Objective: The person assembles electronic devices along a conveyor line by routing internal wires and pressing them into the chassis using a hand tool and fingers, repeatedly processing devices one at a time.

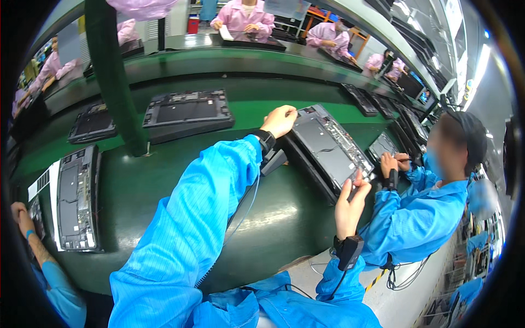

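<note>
An opened laptop base (328,147), with its grey battery and circuit board bare, lies tilted in front of me, over a dark tray-like piece. My left hand (280,121) is closed on its far left corner, the fingertips curled over the edge. At the near right corner, my right hand (350,208) grips the edge between thumb and fingers; part of that grip is hard to make out. Both wrists wear dark bands, and a thin cord trails from the left one. Under the left wrist, a dark block-shaped stand (273,162) shows in part.
More opened laptop bases sit on the green bench (164,213): one at the left (76,199), one on the belt (188,109). A dark green post (112,76) rises from the bench. A co-worker in blue (421,213) works close at right; another's hands (23,218) are at far left.
</note>
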### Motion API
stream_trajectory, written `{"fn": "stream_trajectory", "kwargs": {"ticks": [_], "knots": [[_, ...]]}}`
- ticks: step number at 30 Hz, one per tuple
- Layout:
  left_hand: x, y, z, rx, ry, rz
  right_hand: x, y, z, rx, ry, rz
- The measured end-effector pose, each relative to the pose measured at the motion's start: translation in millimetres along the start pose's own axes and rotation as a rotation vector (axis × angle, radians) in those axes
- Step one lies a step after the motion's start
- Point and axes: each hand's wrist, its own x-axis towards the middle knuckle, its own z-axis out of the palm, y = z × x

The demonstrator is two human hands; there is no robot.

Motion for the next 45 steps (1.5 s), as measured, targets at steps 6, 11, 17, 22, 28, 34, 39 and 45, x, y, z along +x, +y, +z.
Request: {"fn": "stream_trajectory", "kwargs": {"ticks": [6,11,17,22,28,34,39,45], "knots": [[-42,41,-29,-0.111,0.093,0.093,-5,-11,5,0.193,0.129,-0.082],[-151,65,-100,-0.088,0.341,0.207,-47,-55,11,0.374,0.113,-0.109],[-326,84,-153,0.222,0.541,-0.061,-102,-72,29,0.621,-0.241,-0.135],[-339,38,-179,0.332,0.568,-0.137,-87,-78,71,0.589,-0.553,-0.209],[-248,-12,-211,0.277,0.706,-0.263,-13,-66,186,0.680,-0.602,-0.325],[-277,11,-203,0.252,0.702,-0.235,-24,-64,165,0.696,-0.679,-0.287],[-369,69,-168,0.201,0.422,-0.289,-52,-57,69,0.610,-0.780,-0.239],[-431,109,-146,-0.069,0.223,-0.440,-84,-17,3,0.359,-0.790,-0.265]]}}
